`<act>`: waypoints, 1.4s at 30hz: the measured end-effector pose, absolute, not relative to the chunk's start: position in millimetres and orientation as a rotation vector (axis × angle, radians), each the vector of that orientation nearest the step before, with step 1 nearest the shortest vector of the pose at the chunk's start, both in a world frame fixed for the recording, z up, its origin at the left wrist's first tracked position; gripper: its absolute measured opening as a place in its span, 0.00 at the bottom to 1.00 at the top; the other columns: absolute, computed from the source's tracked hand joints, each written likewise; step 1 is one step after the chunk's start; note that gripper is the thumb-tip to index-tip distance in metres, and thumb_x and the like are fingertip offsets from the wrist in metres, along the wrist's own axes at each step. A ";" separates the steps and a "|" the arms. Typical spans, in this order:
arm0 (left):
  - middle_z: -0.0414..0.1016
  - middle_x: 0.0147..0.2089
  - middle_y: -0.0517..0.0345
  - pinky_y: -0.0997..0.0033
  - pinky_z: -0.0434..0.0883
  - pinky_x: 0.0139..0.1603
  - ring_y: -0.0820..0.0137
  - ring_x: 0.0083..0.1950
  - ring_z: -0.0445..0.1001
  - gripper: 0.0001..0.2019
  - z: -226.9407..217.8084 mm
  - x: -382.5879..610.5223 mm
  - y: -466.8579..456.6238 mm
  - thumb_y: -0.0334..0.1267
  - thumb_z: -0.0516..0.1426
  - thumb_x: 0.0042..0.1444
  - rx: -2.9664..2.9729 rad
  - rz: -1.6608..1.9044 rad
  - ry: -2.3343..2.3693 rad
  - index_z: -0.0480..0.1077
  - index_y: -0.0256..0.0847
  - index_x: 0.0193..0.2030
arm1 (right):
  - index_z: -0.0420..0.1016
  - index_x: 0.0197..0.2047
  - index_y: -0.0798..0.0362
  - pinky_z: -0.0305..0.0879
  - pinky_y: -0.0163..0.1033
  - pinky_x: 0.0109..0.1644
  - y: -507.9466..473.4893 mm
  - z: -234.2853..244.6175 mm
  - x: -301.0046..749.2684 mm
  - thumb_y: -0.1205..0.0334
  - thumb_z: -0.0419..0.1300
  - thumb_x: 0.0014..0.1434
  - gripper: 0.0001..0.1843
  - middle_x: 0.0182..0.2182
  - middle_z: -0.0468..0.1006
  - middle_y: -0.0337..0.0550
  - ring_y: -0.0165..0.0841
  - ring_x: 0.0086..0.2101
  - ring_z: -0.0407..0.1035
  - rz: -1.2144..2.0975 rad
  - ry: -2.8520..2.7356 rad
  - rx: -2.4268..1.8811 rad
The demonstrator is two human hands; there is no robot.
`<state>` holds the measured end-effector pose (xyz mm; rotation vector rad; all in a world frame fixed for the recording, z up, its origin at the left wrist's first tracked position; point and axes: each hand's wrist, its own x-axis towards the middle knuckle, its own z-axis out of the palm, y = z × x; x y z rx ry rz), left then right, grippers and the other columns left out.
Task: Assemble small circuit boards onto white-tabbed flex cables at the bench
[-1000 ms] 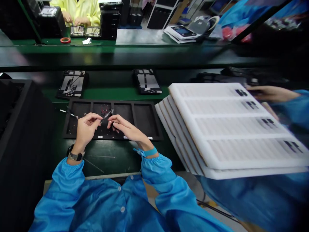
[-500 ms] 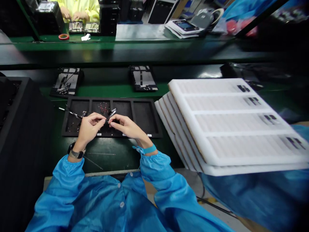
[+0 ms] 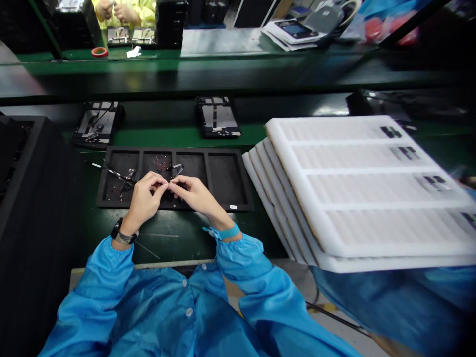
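My left hand (image 3: 149,194) and my right hand (image 3: 194,195) meet fingertip to fingertip over a black compartment tray (image 3: 245,191). Both are closed in a pinch. Whatever lies between the fingertips is too small and too covered to name. Tiny red and dark parts (image 3: 161,162) are scattered in the second compartment, just beyond my fingers. A small dark piece with a shiny edge (image 3: 177,169) shows right behind my right fingertips. Left of my left hand, tweezers (image 3: 116,173) lie across the first compartment, among small metallic bits (image 3: 130,173).
White foam trays (image 3: 323,208) are stacked at the right, with a black foam block (image 3: 26,198) at the left. Two electronic assemblies (image 3: 97,123) (image 3: 218,117) sit beyond the tray. Across the bench, a co-worker's hands (image 3: 124,14) are near a red tape roll (image 3: 99,52).
My left hand has moved slightly right, so the fingertips of both hands now touch where a small gap showed before. The co-worker's hands have lifted. The view has shifted slightly.
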<state>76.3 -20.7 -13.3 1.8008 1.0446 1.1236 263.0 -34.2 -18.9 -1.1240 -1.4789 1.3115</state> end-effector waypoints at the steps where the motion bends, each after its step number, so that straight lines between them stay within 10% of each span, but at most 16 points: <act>1: 0.77 0.40 0.53 0.70 0.74 0.39 0.68 0.41 0.77 0.06 -13.2 77.8 -22.2 0.32 0.61 0.64 1.864 1.161 1.047 0.77 0.39 0.36 | 0.77 0.36 0.53 0.64 0.38 0.36 -34.5 -19.2 261.7 0.44 0.67 0.62 0.19 0.29 0.75 0.38 0.31 0.29 0.66 1.374 -1.419 -1.131; 14: 0.79 0.37 0.56 0.74 0.75 0.30 0.69 0.34 0.81 0.15 -12.5 74.4 -15.4 0.35 0.68 0.55 1.160 1.401 1.096 0.81 0.39 0.50 | 0.85 0.39 0.51 0.68 0.43 0.46 -37.3 -23.9 257.3 0.54 0.69 0.63 0.10 0.38 0.83 0.45 0.37 0.40 0.75 1.033 -1.414 -1.161; 21: 0.80 0.34 0.54 0.75 0.73 0.23 0.67 0.30 0.82 0.12 -8.3 76.5 -16.4 0.36 0.72 0.46 1.026 1.265 1.058 0.81 0.36 0.37 | 0.84 0.38 0.51 0.68 0.43 0.44 -37.2 -24.0 256.8 0.51 0.68 0.66 0.12 0.37 0.82 0.45 0.37 0.40 0.74 0.963 -1.465 -1.141; 34: 0.82 0.54 0.50 0.69 0.83 0.43 0.69 0.42 0.83 0.13 0.2 68.5 -24.3 0.39 0.68 0.59 1.554 1.429 1.098 0.81 0.40 0.50 | 0.80 0.34 0.51 0.68 0.46 0.50 -28.9 -16.6 279.2 0.43 0.70 0.61 0.19 0.37 0.80 0.45 0.38 0.41 0.74 1.130 -1.420 -1.112; 42: 0.83 0.33 0.55 0.70 0.80 0.32 0.69 0.28 0.80 0.12 0.4 68.8 -20.6 0.40 0.71 0.52 1.392 1.123 1.086 0.83 0.37 0.41 | 0.81 0.36 0.51 0.68 0.45 0.50 -33.6 -13.2 274.0 0.50 0.69 0.65 0.13 0.37 0.79 0.45 0.38 0.40 0.73 1.100 -1.592 -0.971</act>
